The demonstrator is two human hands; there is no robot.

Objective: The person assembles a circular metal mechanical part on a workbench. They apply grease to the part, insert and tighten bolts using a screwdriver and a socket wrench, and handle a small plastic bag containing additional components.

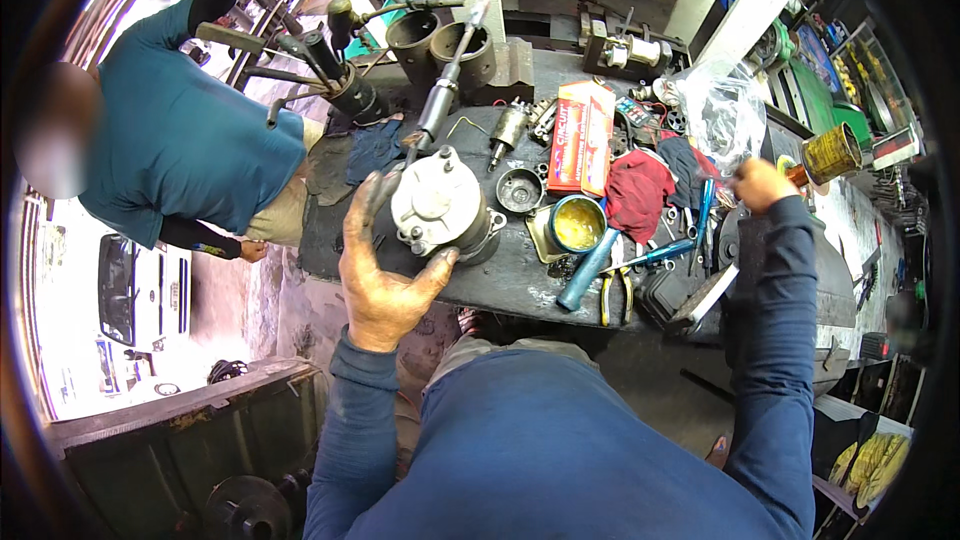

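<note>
My left hand [385, 285] grips a starter motor [438, 202], thumb and fingers around its side. The motor stands on the dark bench, its pale metal end cover with bolts facing up. Just behind it lies a long metal tool with a thick grey barrel [437, 105]. At the right, my right hand [762, 185] is raised over the bench with curled fingers, close to a clear plastic bag [722, 115] and a yellow can [832, 153]. Whatever those fingers hold, if anything, is hidden.
An open tub of yellow grease [578, 225], a red-and-white box [582, 138], a red rag [640, 190], a blue-handled hammer [585, 275] and pliers [616, 295] crowd the bench. Metal cylinders [465, 55] stand behind. Another person [195, 130] is at the left.
</note>
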